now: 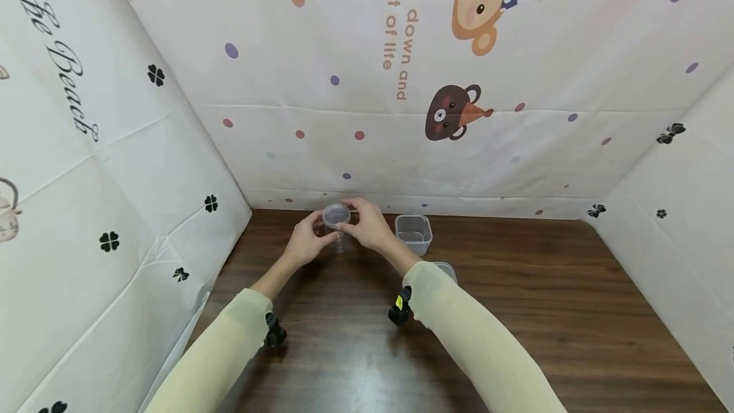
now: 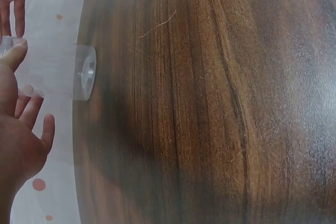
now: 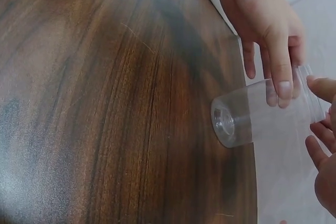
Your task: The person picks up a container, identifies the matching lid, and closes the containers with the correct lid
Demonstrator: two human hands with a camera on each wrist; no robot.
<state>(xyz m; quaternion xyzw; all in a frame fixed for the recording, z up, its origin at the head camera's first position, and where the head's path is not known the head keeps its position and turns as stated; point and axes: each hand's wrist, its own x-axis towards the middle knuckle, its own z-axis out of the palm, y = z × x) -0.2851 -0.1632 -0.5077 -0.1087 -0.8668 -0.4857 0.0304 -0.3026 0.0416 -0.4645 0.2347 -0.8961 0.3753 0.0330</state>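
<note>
A tall clear plastic jar (image 1: pixel 339 244) with a round clear lid (image 1: pixel 336 214) is between my two hands near the back of the table. My left hand (image 1: pixel 306 241) holds the jar's upper side, thumb in front and fingers around it. At the lid's edge, my right hand (image 1: pixel 369 228) grips with thumb and fingers on opposite sides. In the right wrist view the jar's round base (image 3: pixel 224 123) shows close over the wood, and my left thumb (image 3: pixel 283 72) lies along the jar's wall. The right hand's fingers (image 3: pixel 317 150) come in at that view's right edge.
A clear square container (image 1: pixel 421 248) stands to the right of my right hand. Nearer, another clear container (image 1: pixel 447 268) is partly hidden by my right forearm. White printed sheets (image 1: pixel 287 164) rise at the back and both sides of the dark wooden table (image 1: pixel 516 311).
</note>
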